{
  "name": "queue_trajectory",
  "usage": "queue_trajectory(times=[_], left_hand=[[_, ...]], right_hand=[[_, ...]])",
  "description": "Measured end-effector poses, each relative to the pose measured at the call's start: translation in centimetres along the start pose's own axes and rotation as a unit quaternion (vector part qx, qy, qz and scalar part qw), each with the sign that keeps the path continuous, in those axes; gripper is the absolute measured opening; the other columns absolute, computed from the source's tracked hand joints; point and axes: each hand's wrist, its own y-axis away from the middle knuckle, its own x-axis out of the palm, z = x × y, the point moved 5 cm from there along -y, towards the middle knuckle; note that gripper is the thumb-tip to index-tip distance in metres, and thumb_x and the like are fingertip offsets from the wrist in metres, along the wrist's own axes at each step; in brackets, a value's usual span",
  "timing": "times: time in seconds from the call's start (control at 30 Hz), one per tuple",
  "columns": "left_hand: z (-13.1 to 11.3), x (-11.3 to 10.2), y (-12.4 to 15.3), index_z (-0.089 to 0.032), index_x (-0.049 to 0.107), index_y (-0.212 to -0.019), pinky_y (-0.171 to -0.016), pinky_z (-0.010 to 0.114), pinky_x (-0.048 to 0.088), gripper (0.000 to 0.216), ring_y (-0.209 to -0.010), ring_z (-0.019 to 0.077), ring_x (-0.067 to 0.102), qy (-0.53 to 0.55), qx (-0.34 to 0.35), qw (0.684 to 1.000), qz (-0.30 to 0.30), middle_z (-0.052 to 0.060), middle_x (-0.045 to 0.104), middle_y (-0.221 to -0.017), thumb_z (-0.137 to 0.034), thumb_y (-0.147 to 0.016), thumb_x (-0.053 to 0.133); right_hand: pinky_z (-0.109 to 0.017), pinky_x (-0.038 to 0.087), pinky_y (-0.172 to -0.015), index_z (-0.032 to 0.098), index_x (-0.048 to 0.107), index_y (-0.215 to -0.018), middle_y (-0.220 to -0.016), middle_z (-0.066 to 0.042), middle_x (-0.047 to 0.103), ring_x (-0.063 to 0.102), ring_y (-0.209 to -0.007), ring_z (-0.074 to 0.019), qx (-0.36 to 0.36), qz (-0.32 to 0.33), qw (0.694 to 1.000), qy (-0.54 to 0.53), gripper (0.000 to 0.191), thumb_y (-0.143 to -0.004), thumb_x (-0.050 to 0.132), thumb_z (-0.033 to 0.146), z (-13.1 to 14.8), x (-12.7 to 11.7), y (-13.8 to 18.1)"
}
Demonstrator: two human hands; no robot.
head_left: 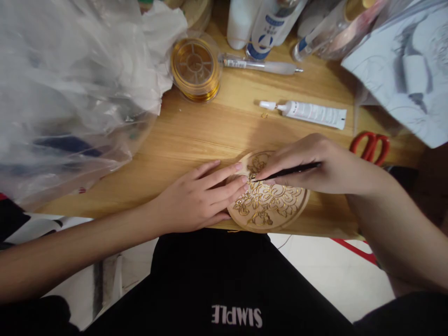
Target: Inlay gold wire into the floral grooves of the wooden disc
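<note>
A round wooden disc (276, 210) with a gold wire flower pattern lies at the near edge of the wooden table (196, 135). My left hand (198, 198) lies flat, its fingertips pressing on the disc's left rim. My right hand (315, 165) grips a thin black tool (290, 171), whose tip touches the gold pattern near the disc's upper left.
A spool of gold wire (195, 67) stands behind my hands. A white glue tube (308, 112) and a clear pen-like applicator (261, 65) lie beyond the disc. Red scissors (371, 147) rest at the right. Crumpled plastic bags (70, 84) cover the left; bottles (259, 23) stand at the back.
</note>
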Motion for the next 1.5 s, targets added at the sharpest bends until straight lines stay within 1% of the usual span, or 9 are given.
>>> queue_trajectory(times=[0.3, 0.53, 0.67, 0.8, 0.93, 1.1, 1.3, 1.4, 1.5], left_hand=[[0.0, 0.0, 0.0, -0.013, 0.058, -0.126, -0.112, 0.041, 0.036, 0.042, -0.133, 0.0259, 0.046, 0.020, 0.001, 1.000, -0.005, 0.007, 0.060, -0.133, -0.041, -0.095, 0.051], [0.0, 0.1, 0.0, -0.014, 0.057, -0.127, -0.112, 0.041, 0.036, 0.042, -0.133, 0.0255, 0.045, 0.008, 0.001, 1.000, 0.002, 0.006, 0.058, -0.135, -0.041, -0.097, 0.048], [0.0, 0.1, 0.0, -0.015, 0.057, -0.127, -0.113, 0.041, 0.035, 0.041, -0.134, 0.0254, 0.044, 0.017, -0.002, 1.000, 0.001, 0.007, 0.059, -0.135, -0.041, -0.095, 0.051], [0.0, 0.1, 0.0, -0.017, 0.058, -0.126, -0.112, 0.041, 0.035, 0.040, -0.134, 0.0249, 0.044, 0.016, -0.004, 1.000, 0.005, 0.005, 0.058, -0.136, -0.042, -0.096, 0.048], [0.1, 0.1, 0.1, -0.015, 0.057, -0.127, -0.111, 0.041, 0.035, 0.041, -0.134, 0.0250, 0.044, 0.011, -0.003, 1.000, 0.003, 0.005, 0.058, -0.135, -0.042, -0.097, 0.046], [0.1, 0.1, 0.1, -0.014, 0.057, -0.127, -0.110, 0.040, 0.036, 0.041, -0.134, 0.0247, 0.044, 0.009, -0.002, 1.000, 0.000, 0.004, 0.058, -0.135, -0.041, -0.098, 0.046], [0.1, 0.1, 0.1, -0.015, 0.057, -0.126, -0.110, 0.039, 0.036, 0.040, -0.134, 0.0240, 0.044, 0.004, -0.004, 1.000, -0.004, 0.004, 0.058, -0.136, -0.040, -0.100, 0.041], [0.1, 0.1, 0.1, -0.015, 0.057, -0.127, -0.110, 0.039, 0.036, 0.040, -0.134, 0.0242, 0.044, 0.003, -0.003, 1.000, -0.002, 0.003, 0.058, -0.136, -0.040, -0.100, 0.041], [0.1, 0.1, 0.1, -0.015, 0.058, -0.125, -0.110, 0.040, 0.036, 0.039, -0.133, 0.0244, 0.045, 0.009, -0.004, 1.000, -0.005, 0.003, 0.058, -0.136, -0.040, -0.099, 0.044]], right_hand=[[-0.022, 0.054, -0.073, 0.021, 0.074, -0.098, -0.094, -0.004, 0.076, 0.070, -0.083, -0.0132, 0.023, -0.032, 0.999, -0.027, 0.015, -0.087, 0.065, 0.027, -0.3, 0.3, 0.4], [-0.022, 0.054, -0.072, 0.021, 0.074, -0.097, -0.094, -0.004, 0.075, 0.070, -0.082, -0.0130, 0.028, -0.045, 0.998, -0.026, 0.016, -0.088, 0.064, 0.030, -0.3, 0.4, 0.5], [-0.025, 0.054, -0.077, 0.024, 0.073, -0.099, -0.097, -0.004, 0.075, 0.070, -0.087, -0.0146, 0.010, -0.030, 0.999, 0.012, 0.016, -0.090, 0.060, 0.030, 0.4, 0.4, 0.4], [-0.026, 0.053, -0.076, 0.023, 0.072, -0.098, -0.096, -0.004, 0.075, 0.070, -0.088, -0.0158, -0.010, -0.008, 0.998, 0.056, 0.020, -0.094, 0.054, 0.029, 1.4, 0.5, 0.0], [-0.029, 0.052, -0.077, 0.024, 0.072, -0.098, -0.098, -0.005, 0.075, 0.070, -0.090, -0.0170, -0.033, 0.004, 0.994, 0.106, 0.022, -0.095, 0.051, 0.028, 2.0, 0.5, -0.3], [-0.028, 0.050, -0.068, 0.022, 0.071, -0.097, -0.091, -0.004, 0.075, 0.070, -0.081, -0.0163, -0.046, -0.017, 0.989, 0.139, 0.021, -0.095, 0.052, 0.028, 2.2, 0.6, 0.0], [-0.029, 0.049, -0.068, 0.026, 0.072, -0.097, -0.090, -0.003, 0.075, 0.069, -0.079, -0.0161, -0.012, -0.044, 0.994, 0.097, 0.016, -0.092, 0.057, 0.028, 1.7, 0.9, 0.3], [-0.028, 0.050, -0.069, 0.025, 0.073, -0.095, -0.089, -0.003, 0.075, 0.069, -0.079, -0.0155, 0.018, -0.064, 0.995, 0.072, 0.014, -0.090, 0.060, 0.026, 1.6, 1.0, 0.4], [-0.027, 0.051, -0.070, 0.023, 0.073, -0.091, -0.088, -0.003, 0.075, 0.070, -0.078, -0.0150, 0.044, -0.100, 0.992, 0.060, 0.011, -0.088, 0.064, 0.027, 1.4, 1.2, 0.7]])
